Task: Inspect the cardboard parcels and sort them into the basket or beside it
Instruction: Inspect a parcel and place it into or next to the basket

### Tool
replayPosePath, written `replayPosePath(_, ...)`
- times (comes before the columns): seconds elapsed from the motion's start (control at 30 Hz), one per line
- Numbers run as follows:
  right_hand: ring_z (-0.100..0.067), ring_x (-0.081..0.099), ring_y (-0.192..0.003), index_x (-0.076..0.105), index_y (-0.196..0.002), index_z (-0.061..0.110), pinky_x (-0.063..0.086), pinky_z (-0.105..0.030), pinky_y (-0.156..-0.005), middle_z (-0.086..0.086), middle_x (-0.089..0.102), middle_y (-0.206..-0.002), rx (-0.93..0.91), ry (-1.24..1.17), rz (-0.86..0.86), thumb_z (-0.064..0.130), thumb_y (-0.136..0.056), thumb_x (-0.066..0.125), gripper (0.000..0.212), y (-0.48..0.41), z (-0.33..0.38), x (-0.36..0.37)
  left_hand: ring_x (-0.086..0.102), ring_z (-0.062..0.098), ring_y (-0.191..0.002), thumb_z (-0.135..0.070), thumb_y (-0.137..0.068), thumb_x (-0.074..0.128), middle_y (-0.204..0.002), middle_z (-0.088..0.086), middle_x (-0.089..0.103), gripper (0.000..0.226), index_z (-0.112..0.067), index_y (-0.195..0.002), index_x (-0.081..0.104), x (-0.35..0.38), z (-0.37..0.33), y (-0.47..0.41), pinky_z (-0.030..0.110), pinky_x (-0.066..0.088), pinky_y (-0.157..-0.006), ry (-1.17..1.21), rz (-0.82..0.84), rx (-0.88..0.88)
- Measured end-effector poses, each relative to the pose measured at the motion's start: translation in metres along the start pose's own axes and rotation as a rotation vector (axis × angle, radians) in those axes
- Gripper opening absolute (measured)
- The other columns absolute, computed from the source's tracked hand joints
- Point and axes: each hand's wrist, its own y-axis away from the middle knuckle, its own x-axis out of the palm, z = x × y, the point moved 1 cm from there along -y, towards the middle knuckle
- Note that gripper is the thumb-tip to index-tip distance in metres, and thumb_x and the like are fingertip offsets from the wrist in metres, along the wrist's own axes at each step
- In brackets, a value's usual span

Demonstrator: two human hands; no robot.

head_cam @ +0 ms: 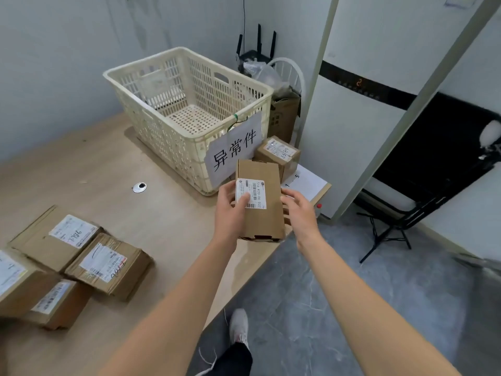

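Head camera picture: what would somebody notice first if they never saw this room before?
Probably the two hands in the middle: the left hand grips a long cardboard parcel with a white label, while the right hand is open beside it. Just behind stands a big cream basket, nothing inside, with a paper sign hanging on its front. A pile of taped parcels waits at the table's near left.

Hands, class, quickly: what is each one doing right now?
Left hand: closed on the cardboard parcel, thumb on its label.
Right hand: open, fingers spread at the parcel's right side; contact cannot be told.
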Motion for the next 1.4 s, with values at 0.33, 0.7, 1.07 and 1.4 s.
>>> replayPosePath(0.33,-0.019,0.067,-0.103,0.064,-0.117,0.025,0.052,-0.032,-0.073,0.004,0.07,-0.111,0.003,0.153,-0.163,0.026,-0.103,0.057,0.016,-0.126,0.053,0.015,0.065,0.011,-0.115,-0.018,-0.099,0.062,-0.124,-0.007,0.066,0.033,-0.029,-0.129,0.053,0.066,-0.027,-0.11,0.039,0.055,-0.101,-0.152,-0.029,0.085)
replayPosePath(0.7,-0.015,0.066,-0.101,0.069,-0.112,0.03,0.056,-0.036,-0.088,0.01,0.069,-0.104,-0.314,0.245,-0.117,0.028,-0.1,0.06,0.015,-0.247,0.172,0.088,0.055,0.008,-0.098,-0.019,-0.108,0.054,-0.123,0.003,0.046,0.039,-0.008,-0.145,0.058,0.057,-0.121,-0.234,0.007,0.045,-0.086,-0.211,-0.255,0.322)
replayPosePath(1.07,-0.015,0.058,-0.125,0.071,-0.135,0.017,0.046,-0.036,-0.11,0.001,0.069,-0.136,-0.413,0.504,0.283,0.025,-0.1,0.06,0.037,-0.354,0.246,0.2,0.061,0.026,-0.119,-0.048,-0.096,0.046,-0.136,0.012,0.057,0.052,-0.014,-0.13,0.067,0.004,-0.152,-0.368,0.047,0.048,-0.108,-0.024,-0.325,0.013)
replayPosePath(1.4,-0.026,0.051,-0.14,0.054,-0.15,0.009,0.04,-0.042,-0.117,-0.008,0.055,-0.154,-0.238,0.84,0.492,0.032,-0.103,0.06,0.052,-0.456,0.203,0.233,0.065,0.021,-0.115,-0.071,-0.074,0.048,-0.133,0.002,0.068,0.09,-0.02,-0.149,0.049,0.024,-0.077,-0.471,0.043,0.051,-0.102,0.14,-0.217,-0.352)
